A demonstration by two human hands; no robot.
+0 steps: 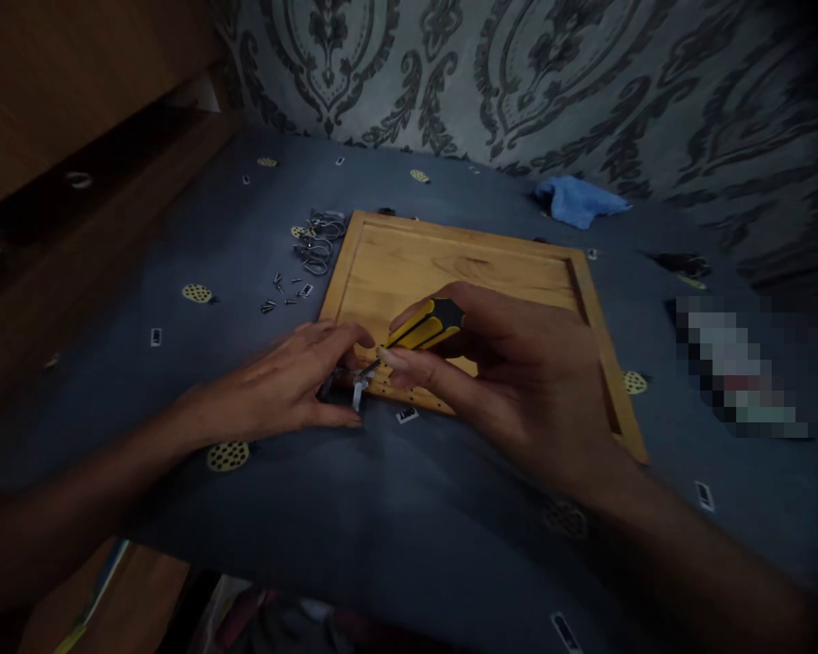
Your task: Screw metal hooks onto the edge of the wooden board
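A screwdriver (pixel 426 329) with a yellow and black handle is gripped in my right hand (pixel 511 363). Its shaft slants down to the left, and its tip meets a small metal hook (pixel 358 392) at the near left corner of a framed wooden board (pixel 409 272). My left hand (pixel 300 372) is around that corner, thumb and forefinger on either side of the hook, which it seems to steady. Some of its fingers are hidden. Small dark holes run along the board's near edge.
Past the board's left side lie several metal hooks (pixel 317 245) and loose screws (pixel 273 300) on the dark blue patterned cloth (pixel 123 381). A blue cloth (pixel 579 200) is at the back right, near the wallpapered wall (pixel 436 82). A blurred-out object (pixel 736 368) lies right. Wooden furniture (pixel 95 73) stands left.
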